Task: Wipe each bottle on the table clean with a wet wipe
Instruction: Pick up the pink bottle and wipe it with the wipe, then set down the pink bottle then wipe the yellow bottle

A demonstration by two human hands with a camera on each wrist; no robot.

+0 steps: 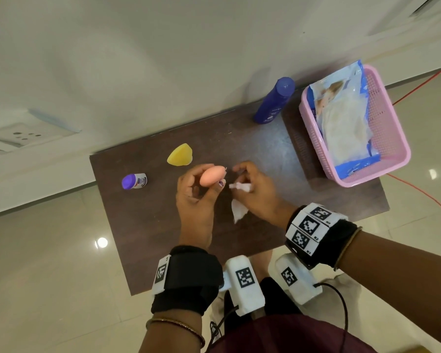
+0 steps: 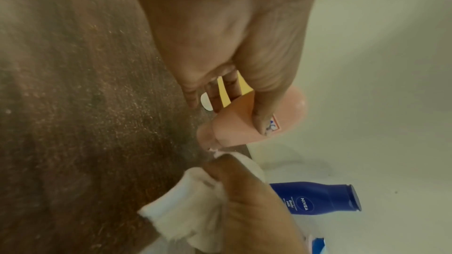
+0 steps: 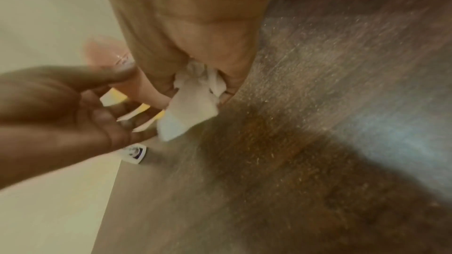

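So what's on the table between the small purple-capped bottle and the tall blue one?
The yellow bottle sits between the purple-capped bottle and the blue bottle, clearest in the head view.

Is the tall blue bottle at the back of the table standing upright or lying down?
Upright. In the head view the blue bottle stands on its base on the table beside the pink basket, cap uppermost, untouched by either hand.

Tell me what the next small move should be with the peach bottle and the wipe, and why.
Probably bring the wet wipe onto the peach bottle and rub it. The left hand grips the bottle above the table, while the right hand pinches the bunched wipe just beside it; whether it touches the cap end is unclear.
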